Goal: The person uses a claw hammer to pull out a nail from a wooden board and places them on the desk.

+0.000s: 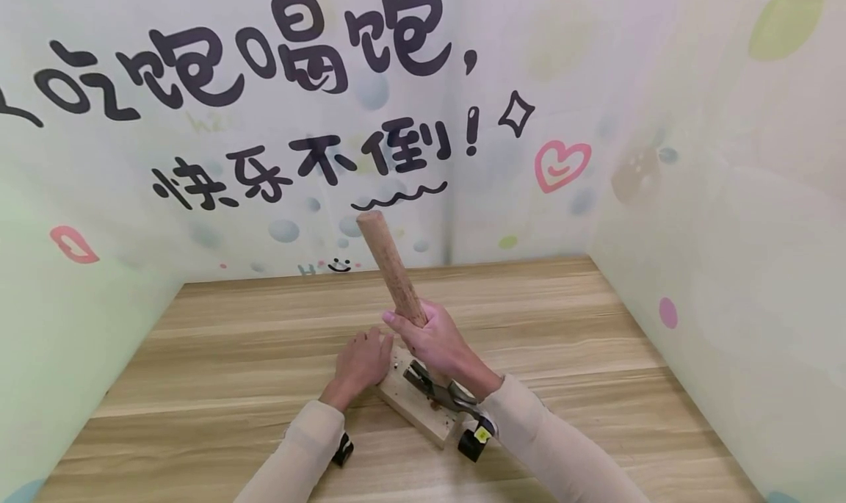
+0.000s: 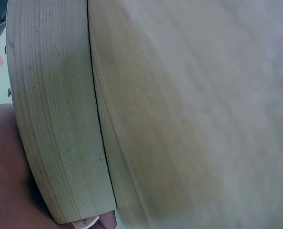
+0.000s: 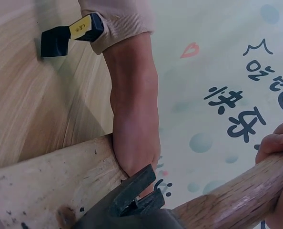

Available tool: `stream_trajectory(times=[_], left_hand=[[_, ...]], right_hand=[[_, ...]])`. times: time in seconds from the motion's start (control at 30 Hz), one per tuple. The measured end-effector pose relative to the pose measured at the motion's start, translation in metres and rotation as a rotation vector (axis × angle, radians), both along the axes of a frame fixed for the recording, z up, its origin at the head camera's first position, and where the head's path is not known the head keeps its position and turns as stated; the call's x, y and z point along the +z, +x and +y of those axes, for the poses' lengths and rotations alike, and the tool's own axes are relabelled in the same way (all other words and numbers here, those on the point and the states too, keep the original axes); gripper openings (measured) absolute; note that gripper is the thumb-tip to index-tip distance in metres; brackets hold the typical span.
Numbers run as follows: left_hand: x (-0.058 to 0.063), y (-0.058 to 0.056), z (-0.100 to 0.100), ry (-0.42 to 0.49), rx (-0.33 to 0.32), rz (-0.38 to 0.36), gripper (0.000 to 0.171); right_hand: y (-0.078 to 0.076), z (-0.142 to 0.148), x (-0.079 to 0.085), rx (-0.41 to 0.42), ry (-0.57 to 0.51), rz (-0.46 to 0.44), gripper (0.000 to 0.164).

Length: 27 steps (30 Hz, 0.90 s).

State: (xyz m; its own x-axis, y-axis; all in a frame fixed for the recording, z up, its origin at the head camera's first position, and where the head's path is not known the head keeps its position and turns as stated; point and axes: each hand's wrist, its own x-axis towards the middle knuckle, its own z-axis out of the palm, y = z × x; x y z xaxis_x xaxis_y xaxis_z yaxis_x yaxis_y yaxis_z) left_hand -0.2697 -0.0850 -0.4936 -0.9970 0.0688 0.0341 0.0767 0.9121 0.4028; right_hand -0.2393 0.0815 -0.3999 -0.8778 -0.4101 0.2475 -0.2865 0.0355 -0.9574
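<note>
My right hand (image 1: 438, 339) grips the wooden handle of a claw hammer (image 1: 390, 268), the handle slanting up and away from me. Its dark metal head (image 1: 444, 396) is low over the top of a pale wooden block (image 1: 415, 412), claw toward the left hand. Dark specks, holes and a brown knot mark that top face in the right wrist view. At the block's far end, my left hand (image 1: 360, 360) holds on, thumb along the near side. The left wrist view shows the block's plain side face (image 2: 60, 119) with fingertips (image 2: 108, 219) curled round its end.
The block lies on a wood-grain table (image 1: 264, 327). Printed white panels (image 1: 502, 209) enclose the table at the back and both sides. A black wrist camera (image 1: 472, 444) hangs under the right sleeve, another (image 1: 344, 450) under the left.
</note>
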Motion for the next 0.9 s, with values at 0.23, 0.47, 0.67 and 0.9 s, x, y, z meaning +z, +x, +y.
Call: stream_trajectory(times=[0.23,0.47,0.67,0.9], left_hand=[[0.001,0.001,0.001,0.016,-0.007,-0.019,0.052],[0.000,0.000,0.003,0.019,-0.018,-0.041,0.054],[0.003,-0.002,0.004,0.000,-0.009,-0.049,0.054],[0.004,0.000,0.002,0.017,-0.002,-0.057,0.055]], right_hand=[[0.005,0.006,0.000,-0.005,-0.029,0.037,0.023],[0.011,0.014,0.000,-0.008,-0.082,0.074,0.024],[0.017,0.024,-0.003,0.023,-0.180,0.137,0.030],[0.026,0.030,-0.004,0.019,-0.255,0.215,0.024]])
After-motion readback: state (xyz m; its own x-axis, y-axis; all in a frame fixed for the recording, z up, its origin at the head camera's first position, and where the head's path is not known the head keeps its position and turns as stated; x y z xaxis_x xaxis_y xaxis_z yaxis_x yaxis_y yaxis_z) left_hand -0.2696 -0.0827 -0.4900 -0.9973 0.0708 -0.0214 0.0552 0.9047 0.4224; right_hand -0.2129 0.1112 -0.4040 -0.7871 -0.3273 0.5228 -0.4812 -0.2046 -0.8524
